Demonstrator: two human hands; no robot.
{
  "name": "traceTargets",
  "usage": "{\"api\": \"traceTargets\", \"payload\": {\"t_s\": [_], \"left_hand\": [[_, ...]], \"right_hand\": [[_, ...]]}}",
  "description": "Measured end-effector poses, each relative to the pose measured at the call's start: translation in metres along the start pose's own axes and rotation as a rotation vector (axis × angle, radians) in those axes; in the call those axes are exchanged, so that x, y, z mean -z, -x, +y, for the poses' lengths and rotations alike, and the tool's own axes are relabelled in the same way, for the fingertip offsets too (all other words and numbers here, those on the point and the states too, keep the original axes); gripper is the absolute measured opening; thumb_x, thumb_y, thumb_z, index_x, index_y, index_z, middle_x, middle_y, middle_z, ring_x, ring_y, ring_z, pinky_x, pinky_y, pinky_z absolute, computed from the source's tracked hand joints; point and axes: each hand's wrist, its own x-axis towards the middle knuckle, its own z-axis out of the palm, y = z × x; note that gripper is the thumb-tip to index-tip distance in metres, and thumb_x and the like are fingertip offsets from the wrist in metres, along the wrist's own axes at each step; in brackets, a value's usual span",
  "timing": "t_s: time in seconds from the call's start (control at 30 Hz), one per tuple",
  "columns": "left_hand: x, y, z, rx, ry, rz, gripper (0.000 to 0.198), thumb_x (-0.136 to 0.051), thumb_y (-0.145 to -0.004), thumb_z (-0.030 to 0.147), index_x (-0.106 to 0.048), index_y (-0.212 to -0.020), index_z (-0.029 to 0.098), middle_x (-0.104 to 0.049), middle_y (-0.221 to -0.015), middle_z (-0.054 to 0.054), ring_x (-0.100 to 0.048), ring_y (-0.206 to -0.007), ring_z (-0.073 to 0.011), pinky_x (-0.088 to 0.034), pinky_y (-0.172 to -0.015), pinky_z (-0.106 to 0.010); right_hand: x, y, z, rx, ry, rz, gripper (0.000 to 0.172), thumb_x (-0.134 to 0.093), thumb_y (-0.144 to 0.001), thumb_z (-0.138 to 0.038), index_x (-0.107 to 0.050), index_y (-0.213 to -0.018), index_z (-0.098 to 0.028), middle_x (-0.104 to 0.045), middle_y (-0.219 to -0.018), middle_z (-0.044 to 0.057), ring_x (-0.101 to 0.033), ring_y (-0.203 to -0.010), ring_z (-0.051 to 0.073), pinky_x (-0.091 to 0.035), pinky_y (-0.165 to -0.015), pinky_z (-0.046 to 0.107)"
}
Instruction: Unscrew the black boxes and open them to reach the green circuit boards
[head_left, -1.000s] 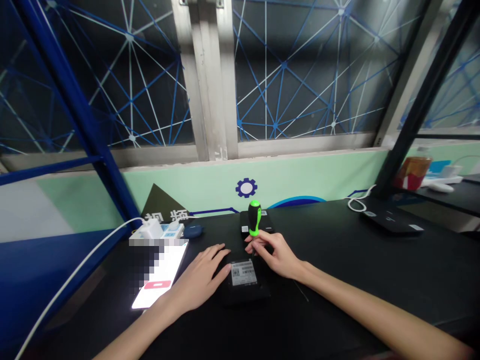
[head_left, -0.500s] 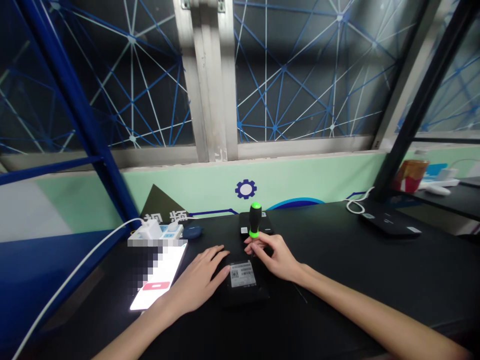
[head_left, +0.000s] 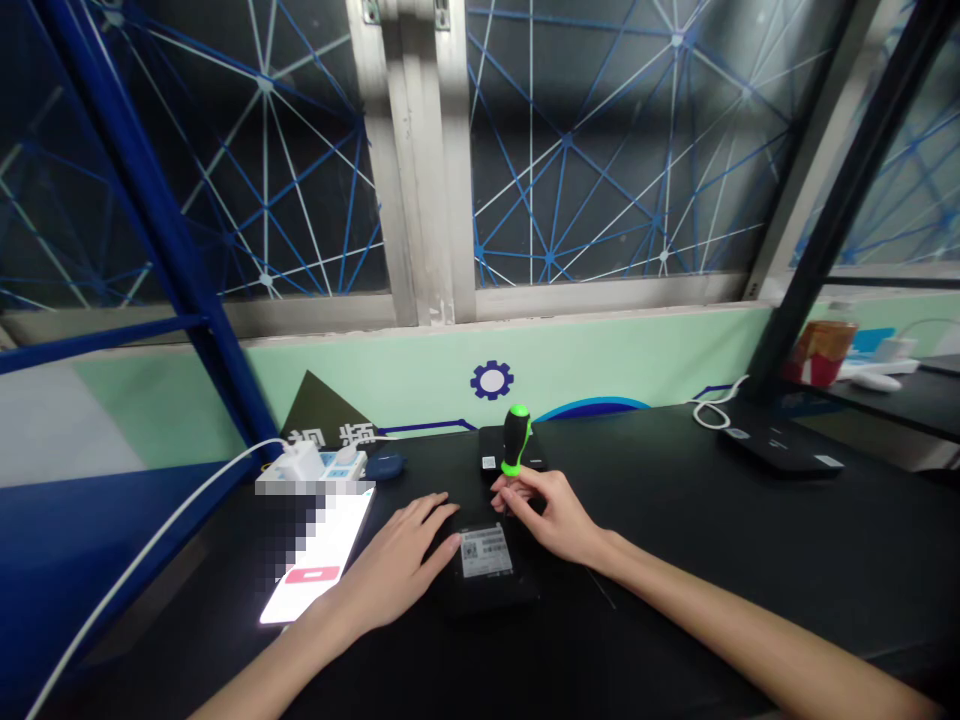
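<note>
My right hand [head_left: 546, 512] pinches the shaft of a screwdriver [head_left: 514, 441] with a black and green handle, held almost upright with its tip down on a small black box [head_left: 487, 570] that has a white label on top. My left hand [head_left: 397, 568] lies flat with fingers spread, pressing on the left side of that box. A second black box [head_left: 496, 448] sits just behind the screwdriver.
A lit phone [head_left: 319, 562] lies left of my hand. Behind it are a white power strip [head_left: 311, 470] with a white cable and a dark blue case [head_left: 386, 464]. A flat black device [head_left: 784, 448] with a white cord lies at the right on the black table [head_left: 675, 540].
The screwdriver handle has tilted slightly to the right while my right fingers stay on the shaft. My left hand has hardly moved.
</note>
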Motion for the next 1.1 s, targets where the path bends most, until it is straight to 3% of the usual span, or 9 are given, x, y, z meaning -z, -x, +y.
{"api": "traceTargets", "payload": {"t_s": [0.13,0.4,0.7,1.1], "left_hand": [[0.0001,-0.0003,0.0008,-0.009,0.004,0.005,0.05,-0.032,-0.102,0.056,-0.046,-0.143,0.031,-0.042,-0.152,-0.004,-0.038,-0.14,-0.0279,-0.035,-0.112,-0.045],[0.0002,-0.0002,0.0006,-0.012,-0.006,0.008,0.051,-0.031,-0.102,0.056,-0.046,-0.143,0.03,-0.042,-0.152,-0.005,-0.038,-0.14,-0.0282,-0.035,-0.112,-0.046],[0.0006,-0.0005,0.0014,-0.005,-0.011,-0.019,0.052,-0.029,-0.102,0.057,-0.045,-0.144,0.03,-0.041,-0.153,-0.005,-0.036,-0.141,-0.0278,-0.033,-0.113,-0.046],[0.0033,-0.0005,0.0033,0.021,0.003,-0.029,0.053,-0.031,-0.101,0.058,-0.045,-0.144,0.03,-0.04,-0.153,-0.004,-0.035,-0.142,-0.0289,-0.034,-0.113,-0.048]], "right_hand": [[0.0001,0.0011,0.001,-0.007,-0.002,-0.038,0.025,-0.049,-0.1,-0.036,-0.063,-0.108,-0.017,-0.075,-0.086,0.007,-0.072,-0.076,0.018,-0.058,-0.071,0.029],[0.0001,-0.002,-0.0039,-0.009,0.024,-0.012,0.021,-0.055,-0.096,-0.037,-0.064,-0.091,-0.018,-0.072,-0.077,0.004,-0.068,-0.067,0.016,-0.054,-0.064,0.026],[0.0011,0.0011,-0.0022,0.013,-0.003,-0.05,0.022,-0.05,-0.099,-0.033,-0.063,-0.104,-0.017,-0.074,-0.084,0.006,-0.071,-0.074,0.016,-0.056,-0.072,0.027],[0.0004,-0.0027,-0.0015,-0.016,0.065,0.057,0.019,-0.068,-0.088,-0.035,-0.064,-0.081,-0.017,-0.068,-0.07,0.002,-0.064,-0.06,0.014,-0.052,-0.059,0.024]]}}
